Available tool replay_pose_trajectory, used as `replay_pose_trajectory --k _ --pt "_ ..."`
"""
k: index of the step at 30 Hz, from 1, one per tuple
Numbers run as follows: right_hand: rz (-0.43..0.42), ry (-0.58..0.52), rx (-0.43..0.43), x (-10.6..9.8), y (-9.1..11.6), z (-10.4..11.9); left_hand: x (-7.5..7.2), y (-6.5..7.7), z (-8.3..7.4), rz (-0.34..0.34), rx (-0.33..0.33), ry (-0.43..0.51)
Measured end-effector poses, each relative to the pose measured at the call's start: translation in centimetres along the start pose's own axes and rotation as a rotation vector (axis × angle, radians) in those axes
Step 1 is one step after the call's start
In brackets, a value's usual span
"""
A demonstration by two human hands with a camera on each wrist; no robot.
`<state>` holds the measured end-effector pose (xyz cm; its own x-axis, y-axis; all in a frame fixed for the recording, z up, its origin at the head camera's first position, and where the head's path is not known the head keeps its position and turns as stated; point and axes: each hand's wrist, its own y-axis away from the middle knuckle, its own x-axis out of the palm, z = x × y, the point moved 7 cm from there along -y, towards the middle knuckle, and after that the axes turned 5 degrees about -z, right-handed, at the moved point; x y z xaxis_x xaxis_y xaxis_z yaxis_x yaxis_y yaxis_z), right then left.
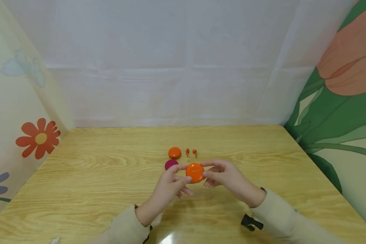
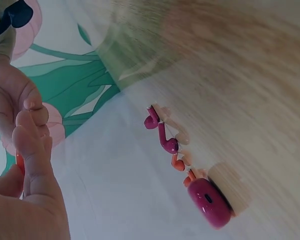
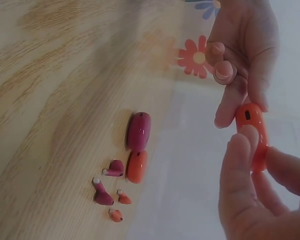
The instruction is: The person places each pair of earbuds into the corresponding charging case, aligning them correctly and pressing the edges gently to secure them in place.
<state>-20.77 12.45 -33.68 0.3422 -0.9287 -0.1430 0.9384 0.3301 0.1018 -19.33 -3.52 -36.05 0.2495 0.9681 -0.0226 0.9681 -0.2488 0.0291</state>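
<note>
Both hands hold an orange earbud case (image 1: 195, 173) above the table, flat face up toward the head camera. My left hand (image 1: 170, 183) pinches its left edge between thumb and fingers. On the opposite edge, the right hand (image 1: 230, 177) grips it the same way. The right wrist view shows a small dark port on the side of this held case (image 3: 257, 120). Behind the hands, a second orange case (image 1: 175, 153) and a magenta case (image 1: 171, 164) lie on the table. Two orange earbuds (image 3: 124, 197) and two magenta earbuds (image 3: 103, 195) lie near them; the magenta pair is hidden in the head view.
The wood-grain table (image 1: 109, 183) meets a white sheet (image 1: 177, 67) at the back. Painted panels with flowers (image 1: 39, 138) and leaves flank it. A black bracket (image 1: 251, 222) hangs by the right sleeve, and a small white scrap (image 1: 55, 240) lies at the near left edge.
</note>
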Motion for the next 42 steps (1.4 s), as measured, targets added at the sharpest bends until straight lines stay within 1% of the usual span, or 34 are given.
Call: replay_pose_trajectory --k 4,9,13,18,21,27,33,39,42 --pt "0.001 0.005 0.012 -0.4 0.2 -0.2 0.3 -0.1 0.0 0.021 0.010 0.015" --pt "0.006 -0.005 0.037 -1.1 0.5 -0.5 1.1 -0.4 0.0 0.041 0.007 0.016" --pt "0.003 0.001 0.064 -1.6 0.7 -0.8 1.7 -0.5 0.0 0.039 0.001 0.013" --pt "0.000 0.027 0.071 -2.2 0.9 -1.0 2.6 -0.5 0.1 0.040 -0.008 0.022" --pt "0.004 0.035 0.079 -2.5 1.1 -1.4 3.1 -0.4 0.3 0.049 -0.023 0.032" --pt "-0.003 0.036 0.126 -2.9 1.3 -2.1 3.7 -0.4 1.0 0.064 -0.057 0.035" --pt "-0.013 0.050 0.147 -3.4 1.6 -2.5 4.2 -0.5 1.2 0.074 -0.083 0.033" --pt "-0.029 0.071 0.187 -4.3 2.0 -2.8 4.8 -1.0 1.9 0.078 -0.107 0.058" --pt "-0.030 0.076 0.192 -4.8 2.1 -3.0 5.1 -1.3 2.2 0.086 -0.118 0.076"
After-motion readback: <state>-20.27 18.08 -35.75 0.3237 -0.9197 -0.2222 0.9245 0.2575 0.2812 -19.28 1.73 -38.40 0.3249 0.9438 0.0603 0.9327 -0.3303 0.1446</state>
